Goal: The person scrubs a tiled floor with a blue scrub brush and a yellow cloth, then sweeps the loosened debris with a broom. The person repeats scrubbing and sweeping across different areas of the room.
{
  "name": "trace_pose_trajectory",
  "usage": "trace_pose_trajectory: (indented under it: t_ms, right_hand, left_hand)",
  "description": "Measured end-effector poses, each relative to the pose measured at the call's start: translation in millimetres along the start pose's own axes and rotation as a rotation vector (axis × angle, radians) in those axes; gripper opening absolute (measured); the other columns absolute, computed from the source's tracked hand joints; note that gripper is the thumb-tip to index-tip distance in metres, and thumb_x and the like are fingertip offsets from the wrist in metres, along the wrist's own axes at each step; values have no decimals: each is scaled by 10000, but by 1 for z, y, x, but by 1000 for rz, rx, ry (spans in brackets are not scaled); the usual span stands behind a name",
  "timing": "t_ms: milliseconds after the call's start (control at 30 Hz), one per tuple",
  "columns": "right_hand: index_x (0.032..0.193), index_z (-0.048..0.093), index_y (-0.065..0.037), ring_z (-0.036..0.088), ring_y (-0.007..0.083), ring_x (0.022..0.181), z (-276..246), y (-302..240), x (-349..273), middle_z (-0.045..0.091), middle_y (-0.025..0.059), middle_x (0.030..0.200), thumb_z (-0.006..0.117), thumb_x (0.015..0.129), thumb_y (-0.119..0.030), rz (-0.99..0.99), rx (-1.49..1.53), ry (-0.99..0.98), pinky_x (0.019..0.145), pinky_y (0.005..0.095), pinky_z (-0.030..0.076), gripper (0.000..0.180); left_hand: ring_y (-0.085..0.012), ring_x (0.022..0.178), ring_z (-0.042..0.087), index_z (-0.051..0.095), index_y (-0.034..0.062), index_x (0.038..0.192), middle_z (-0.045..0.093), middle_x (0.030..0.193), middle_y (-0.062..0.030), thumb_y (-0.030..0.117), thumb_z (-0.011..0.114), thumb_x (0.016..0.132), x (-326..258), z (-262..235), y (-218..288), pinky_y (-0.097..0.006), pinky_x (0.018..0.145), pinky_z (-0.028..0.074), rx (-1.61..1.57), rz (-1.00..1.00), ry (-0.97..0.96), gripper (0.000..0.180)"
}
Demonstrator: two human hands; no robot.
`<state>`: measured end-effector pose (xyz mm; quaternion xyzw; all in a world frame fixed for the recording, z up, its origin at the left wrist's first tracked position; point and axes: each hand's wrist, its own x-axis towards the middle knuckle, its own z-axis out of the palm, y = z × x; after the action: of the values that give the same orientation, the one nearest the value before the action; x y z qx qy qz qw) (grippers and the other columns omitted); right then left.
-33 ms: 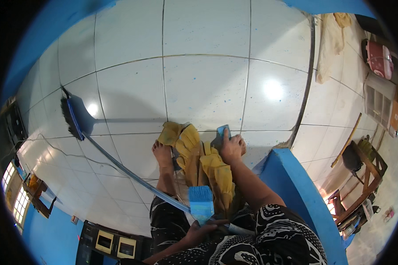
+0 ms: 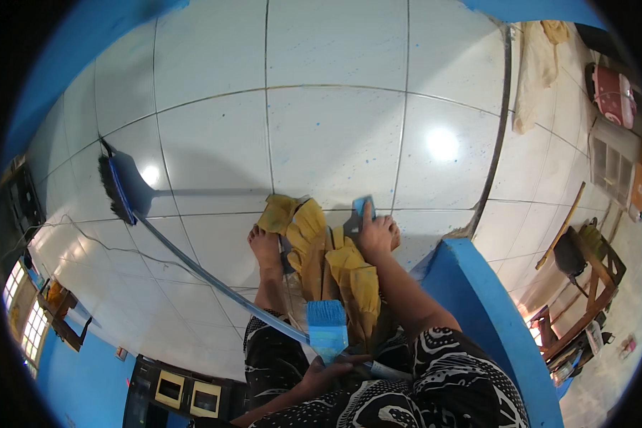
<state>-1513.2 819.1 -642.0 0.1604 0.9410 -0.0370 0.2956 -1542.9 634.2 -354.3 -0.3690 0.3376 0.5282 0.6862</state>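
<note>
Blue flat piece (image 2: 358, 203) juts out ahead of the right hand (image 2: 373, 234), fingers closed onto it, one outstretched; bodyward of that grip, the left hand (image 2: 321, 376) closes around a broad blue-bristled paintbrush (image 2: 327, 324).

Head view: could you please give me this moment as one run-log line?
left hand: holding paintbrush | broom: slanting from left toward paintbrush | yellow material: crumpled, beyond paintbrush
</note>
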Motion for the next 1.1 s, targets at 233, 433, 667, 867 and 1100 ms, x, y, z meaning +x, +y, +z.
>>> trace_pose_trajectory:
  t_ms: [233, 433, 667, 867, 1100]
  right_hand:
    - [1401, 245, -128, 583, 413, 776, -43, -25, 101, 531, 269, 969, 403, 930, -287, 352, 521, -23, 689, 476, 479, 522]
    - [1411, 225, -156, 587, 415, 779, 0, -41, 36, 548, 255, 938, 404, 927, -327, 330, 378, -140, 689, 494, 472, 543]
    - [1385, 242, -135, 592, 397, 818, -58, -47, 126, 535, 250, 964, 406, 921, -267, 347, 456, -57, 711, 467, 493, 509]
    - [1405, 237, -161, 584, 418, 840, -1, -45, -5, 528, 257, 1009, 447, 901, -259, 219, 408, -346, 732, 472, 483, 555]
    - [1398, 261, -156, 583, 376, 813, -36, -61, 79, 526, 217, 950, 455, 893, -228, 310, 547, -75, 711, 446, 489, 546]
  left_hand:
    - [-139, 912, 555, 567, -66, 1132, 613, 1075, -102, 98, 531, 845, -14, -31, 3, -276, 860, 419, -27, -64, 59, 332]
    - [-155, 979, 561, 539, -92, 1123, 585, 1158, -142, 72, 531, 850, -31, -46, 14, -291, 894, 419, -117, -45, -65, 319]
    - [-178, 1035, 539, 535, -36, 1189, 580, 1172, -113, 88, 545, 845, -52, -40, 62, -299, 939, 384, 81, -231, 57, 365]
    - [-168, 1092, 494, 503, 6, 1253, 534, 1231, -91, 188, 545, 851, -43, -77, 46, -311, 953, 355, 117, -83, -235, 443]
    - [-181, 1025, 545, 501, -67, 1190, 512, 1252, -145, 135, 522, 860, -41, -77, 34, -292, 872, 434, -89, -150, 35, 387]
